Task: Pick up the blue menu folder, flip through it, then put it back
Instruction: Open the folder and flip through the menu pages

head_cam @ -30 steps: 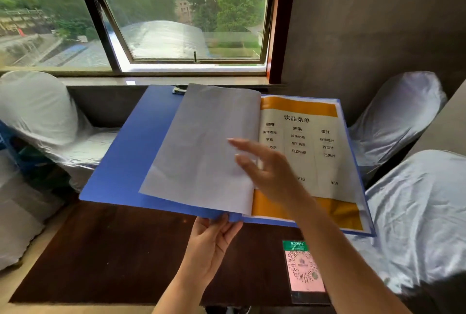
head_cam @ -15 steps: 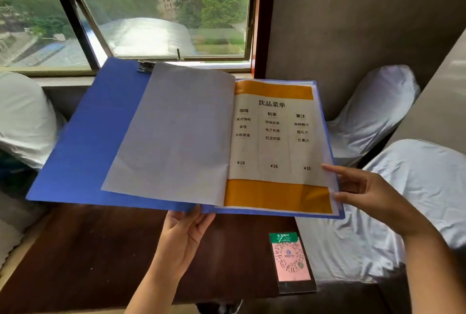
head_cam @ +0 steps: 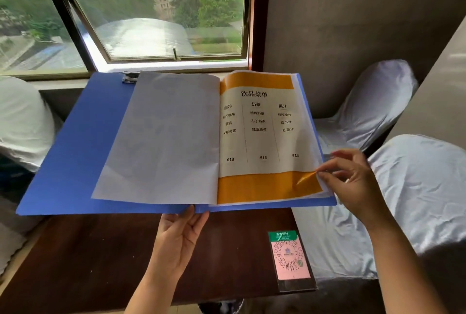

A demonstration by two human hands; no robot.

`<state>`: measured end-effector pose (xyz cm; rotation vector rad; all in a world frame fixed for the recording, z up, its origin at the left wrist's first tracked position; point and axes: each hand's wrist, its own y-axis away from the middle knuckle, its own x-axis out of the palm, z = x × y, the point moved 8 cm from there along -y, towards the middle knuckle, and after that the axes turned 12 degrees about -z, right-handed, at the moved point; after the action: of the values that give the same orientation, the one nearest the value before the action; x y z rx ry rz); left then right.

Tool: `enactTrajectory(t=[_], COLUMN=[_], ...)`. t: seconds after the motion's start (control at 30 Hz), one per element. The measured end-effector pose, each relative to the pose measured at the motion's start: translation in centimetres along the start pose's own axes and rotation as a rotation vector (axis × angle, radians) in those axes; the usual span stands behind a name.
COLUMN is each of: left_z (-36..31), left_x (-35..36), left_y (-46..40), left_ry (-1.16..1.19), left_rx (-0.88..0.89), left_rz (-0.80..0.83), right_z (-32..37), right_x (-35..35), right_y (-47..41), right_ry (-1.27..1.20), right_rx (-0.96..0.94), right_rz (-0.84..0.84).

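The blue menu folder (head_cam: pixel 75 152) is lying open across the middle of the frame, lifted above the dark counter (head_cam: pixel 100 250). The left hand (head_cam: pixel 176 240) is cupping its lower edge near the spine, grip clamped there so both halves are staying level. At right, the right hand (head_cam: pixel 353 182) is pinching the lower corner of the drinks page (head_cam: pixel 262 137), peeling it up, likely to turn it.
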<state>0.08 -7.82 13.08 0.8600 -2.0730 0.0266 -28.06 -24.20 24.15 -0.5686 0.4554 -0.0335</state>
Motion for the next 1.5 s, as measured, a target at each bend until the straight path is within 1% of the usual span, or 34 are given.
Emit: enactTrajectory(t=[0.1,0.17,0.2,0.23,0.27,0.3,0.33,0.4,0.43,0.47,0.5,0.53,0.6,0.63,0.67,0.7,0.77,0.8,0.87,0.93,0.97,1.0,1.07,1.2,1.27,1.3,1.37,1.4,1.43,1.5], left_z=[0.2,0.3,0.3,0.3,0.4,0.4,0.5,0.7,0.8,0.9,1.0,1.1,1.1,1.1,1.1,1.2,1.5,1.6,1.8,1.8,1.8,1.9,1.9,1.6,1.5,1.5,1.5,1.5,1.5,1.4], left_x=[-0.3,-0.3,-0.3,-0.4,-0.4,-0.4,-0.5,-0.7,-0.8,-0.9,-1.1,-1.2,-1.2,-1.2,-1.1,-1.1,-0.9,-0.7,-0.2,0.1,0.1,0.2,0.2,0.4,0.4,0.3,0.1,0.0,-0.3,-0.8], left_y=[-0.2,-0.3,-0.3,-0.2,-0.2,-0.1,-0.2,-0.2,-0.3,-0.4,-0.4,-0.4,-0.4,-0.4,-0.5,-0.5,-0.5,-0.4,-0.2,-0.1,0.0,0.0,0.0,0.0,0.0,-0.1,-0.2,-0.3,-0.4,-0.6], left_ry=[-0.015,-0.019,-0.018,-0.019,-0.021,-0.023,-0.024,-0.021,-0.019,-0.014,-0.010,-0.004,0.003,0.002,-0.003,-0.007,-0.003,-0.001,0.000,-0.007,-0.010,-0.011,-0.005,0.010,0.012,0.012,0.009,0.005,0.001,0.003], left_rx=[-0.002,-0.004,-0.003,-0.002,-0.002,-0.006,-0.011,-0.021,-0.026,-0.030,-0.035,-0.039,-0.041,-0.038,-0.033,-0.029,-0.029,-0.032,-0.037,-0.039,-0.041,-0.044,-0.049,-0.034,-0.028,-0.029,-0.033,-0.034,-0.035,-0.038], left_rz=[-0.016,-0.026,-0.034,-0.040,-0.044,-0.047,-0.050,-0.059,-0.064,-0.072,-0.082,-0.089,-0.095,-0.099,-0.103,-0.103,-0.095,-0.086,-0.064,-0.051,-0.045,-0.036,-0.025,0.008,0.008,0.004,-0.005,-0.012,-0.024,-0.052], right_z=[2.4,4.6,5.3,5.6,5.6,5.2,4.4,3.1,2.7,2.5,2.6,2.9,3.9,4.8,5.9,7.2,9.5,10.3,11.7,12.0,11.7,11.3,11.0,11.2,10.8,10.7,10.6,10.6,10.4,8.8], right_x=[-0.6,-0.2,0.0,0.0,0.0,0.0,0.3,2.8,4.2,5.3,6.1,6.8,7.8,8.2,9.0,10.0,11.9,12.8,14.2,15.2,15.5,15.9,16.6,17.6,18.0,18.1,17.7,17.1,16.0,12.6], right_y=[0.3,0.7,0.9,1.0,1.0,0.9,0.8,1.1,1.5,1.8,2.1,2.3,2.6,2.6,2.7,3.0,3.9,4.4,5.0,5.3,5.4,5.6,5.9,6.1,6.1,6.2,6.1,5.8,5.1,3.2], right_ry=[0.212,0.222,0.189,0.129,0.035,-0.102,-0.296,-0.854,-1.098,-1.222,-1.215,-1.079,-0.561,-0.389,-0.336,-0.342,-0.376,-0.330,-0.189,-0.065,-0.018,0.014,0.032,0.253,0.359,0.376,0.327,0.282,0.240,0.234], right_rx=[-0.206,-0.336,-0.354,-0.334,-0.271,-0.163,-0.007,0.393,0.563,0.683,0.740,0.721,0.524,0.415,0.303,0.192,0.028,-0.044,-0.173,-0.200,-0.172,-0.128,-0.107,-0.309,-0.369,-0.392,-0.415,-0.406,-0.384,-0.309], right_rz=[-0.173,-0.218,-0.224,-0.233,-0.250,-0.260,-0.249,-0.163,-0.138,-0.125,-0.097,-0.048,0.065,0.092,0.139,0.199,0.314,0.348,0.337,0.253,0.215,0.212,0.263,0.324,0.395,0.444,0.515,0.509,0.461,0.259])
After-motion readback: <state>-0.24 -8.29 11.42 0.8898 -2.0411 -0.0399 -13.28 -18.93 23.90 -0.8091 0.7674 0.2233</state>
